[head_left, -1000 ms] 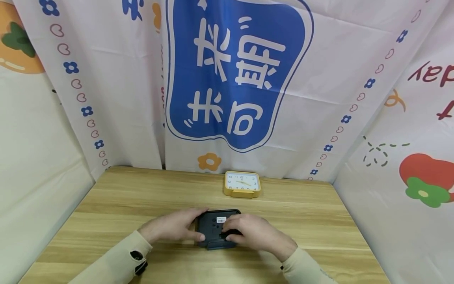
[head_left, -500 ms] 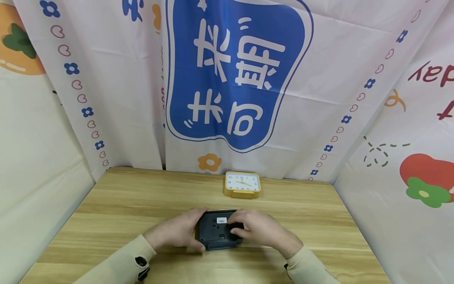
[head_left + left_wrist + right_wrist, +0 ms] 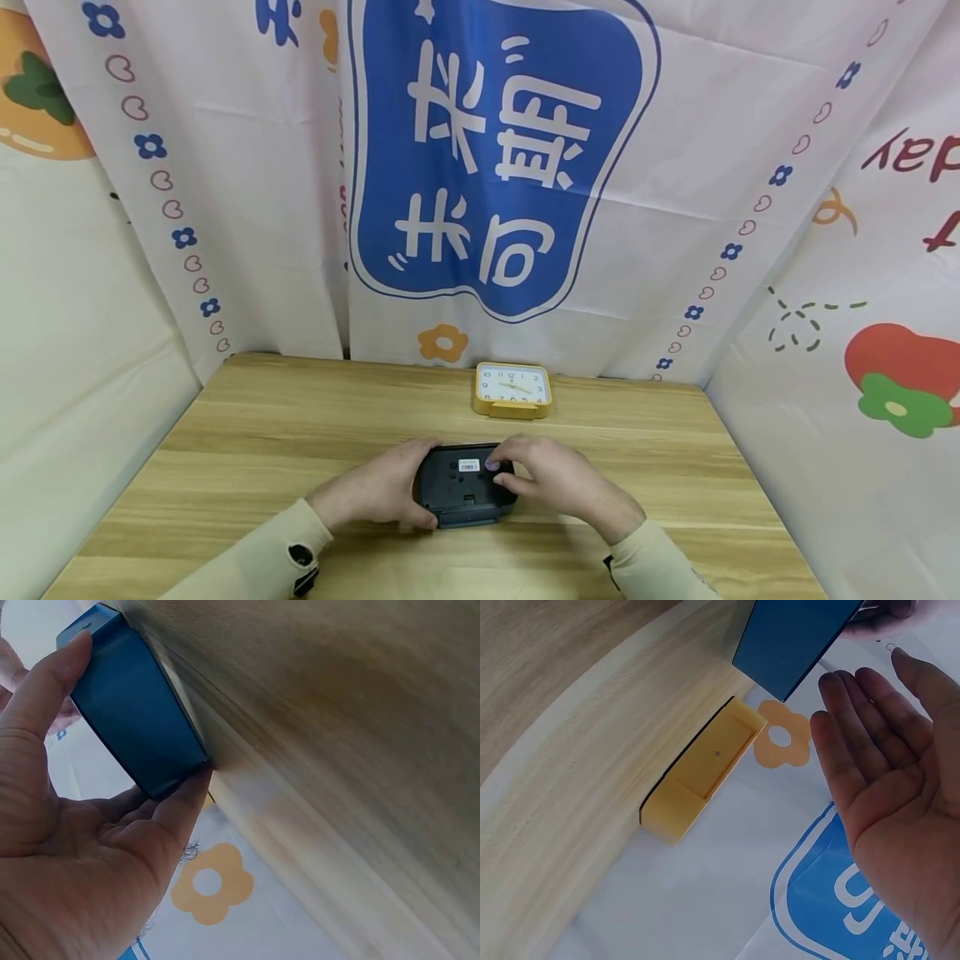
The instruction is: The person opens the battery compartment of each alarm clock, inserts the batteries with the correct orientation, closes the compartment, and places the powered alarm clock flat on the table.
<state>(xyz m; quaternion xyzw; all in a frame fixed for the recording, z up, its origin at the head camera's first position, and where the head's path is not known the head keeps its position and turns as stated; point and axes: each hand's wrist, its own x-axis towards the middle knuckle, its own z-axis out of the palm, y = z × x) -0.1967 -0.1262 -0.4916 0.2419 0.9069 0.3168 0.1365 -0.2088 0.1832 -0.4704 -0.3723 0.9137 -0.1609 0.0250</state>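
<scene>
A dark blue clock [image 3: 457, 487] lies face down, its black back upward with a white label and a small recess near the lower edge. Around its left end my left hand [image 3: 378, 487] is curled; in the left wrist view the thumb and fingers grip the blue casing [image 3: 135, 701]. Over the right part of the back hovers my right hand [image 3: 558, 483], thumb and index finger apart. A small purple spot shows at its index fingertip, too small to identify. The right wrist view shows that hand [image 3: 900, 765] with loosely extended fingers and nothing visible between them.
A yellow clock [image 3: 513, 390] stands face up at the back of the wooden table [image 3: 300, 417], near the rear cloth. Its yellow casing [image 3: 712, 761] also shows in the right wrist view. Printed cloth [image 3: 675, 208] hangs on the back and both sides.
My right hand has shifted up and right from the recess on the clock's back, and its thumb and index finger have parted. The left hand keeps its grip, with the clock almost unmoved.
</scene>
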